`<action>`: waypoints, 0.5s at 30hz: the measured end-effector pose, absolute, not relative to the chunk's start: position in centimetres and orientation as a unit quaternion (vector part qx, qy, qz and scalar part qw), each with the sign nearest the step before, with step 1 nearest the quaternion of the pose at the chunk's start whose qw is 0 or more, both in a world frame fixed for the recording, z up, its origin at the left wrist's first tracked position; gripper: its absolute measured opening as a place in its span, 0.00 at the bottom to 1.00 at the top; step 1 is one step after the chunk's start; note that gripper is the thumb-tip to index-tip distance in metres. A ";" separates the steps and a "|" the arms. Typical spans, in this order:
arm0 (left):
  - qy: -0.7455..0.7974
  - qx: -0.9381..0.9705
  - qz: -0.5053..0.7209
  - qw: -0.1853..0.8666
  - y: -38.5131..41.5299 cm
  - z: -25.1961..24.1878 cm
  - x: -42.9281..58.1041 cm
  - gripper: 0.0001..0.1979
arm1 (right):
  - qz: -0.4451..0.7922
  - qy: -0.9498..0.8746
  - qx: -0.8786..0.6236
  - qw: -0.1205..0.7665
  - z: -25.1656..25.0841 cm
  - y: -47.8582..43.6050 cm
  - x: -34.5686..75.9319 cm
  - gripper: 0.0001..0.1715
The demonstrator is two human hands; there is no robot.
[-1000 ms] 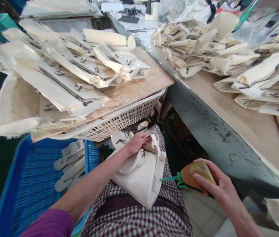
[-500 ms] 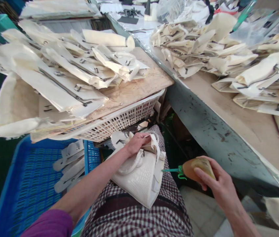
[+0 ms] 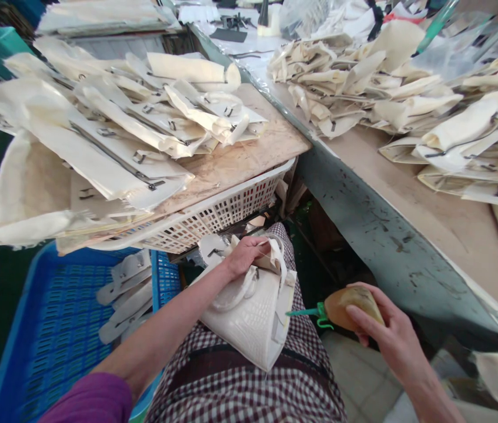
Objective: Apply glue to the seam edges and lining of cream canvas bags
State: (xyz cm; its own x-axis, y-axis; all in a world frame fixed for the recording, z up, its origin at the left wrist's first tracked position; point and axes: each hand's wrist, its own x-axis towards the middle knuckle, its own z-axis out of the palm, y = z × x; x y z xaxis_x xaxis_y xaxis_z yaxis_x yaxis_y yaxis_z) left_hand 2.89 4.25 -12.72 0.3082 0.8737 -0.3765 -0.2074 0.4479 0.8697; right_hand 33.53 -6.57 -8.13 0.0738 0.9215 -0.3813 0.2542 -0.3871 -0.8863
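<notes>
A cream handbag [image 3: 249, 317] with a crocodile-like texture and looped handles lies across my lap on a checked apron [image 3: 213, 388]. My left hand [image 3: 247, 257] is closed on the bag's upper edge near the handles; part of its grip is hidden. In my right hand [image 3: 383, 317] is a yellowish squeeze bottle [image 3: 348, 306], lying nearly level, with a long green nozzle [image 3: 304, 312] pointing left. The nozzle's tip is at the bag's open side panel; whether it touches cannot be made out.
Unfinished cream bag pieces [image 3: 112, 129] cover the wooden board [image 3: 249, 153] ahead. More cream bags [image 3: 363, 82] are piled on the right-hand bench [image 3: 407, 211]. Below the board sits a white slotted basket [image 3: 213, 214]. A blue crate [image 3: 54, 329] holding strap pieces [image 3: 129, 294] stands at left.
The bottle in my right hand has shifted slightly left and down, its nozzle tip moving a little along the bag's side panel. My left hand and the bag stay almost still.
</notes>
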 end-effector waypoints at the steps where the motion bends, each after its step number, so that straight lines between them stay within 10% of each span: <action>1: 0.452 0.372 0.375 0.719 4.3 -12.7 2.9 0.27 | 0.506 -0.449 -0.658 0.331 -8.2 -6.6 33.5 0.35; 15: 0.444 0.416 0.372 0.701 4.3 -12.8 2.9 0.30 | 0.454 -0.451 -0.684 0.350 -9.2 -6.6 33.4 0.35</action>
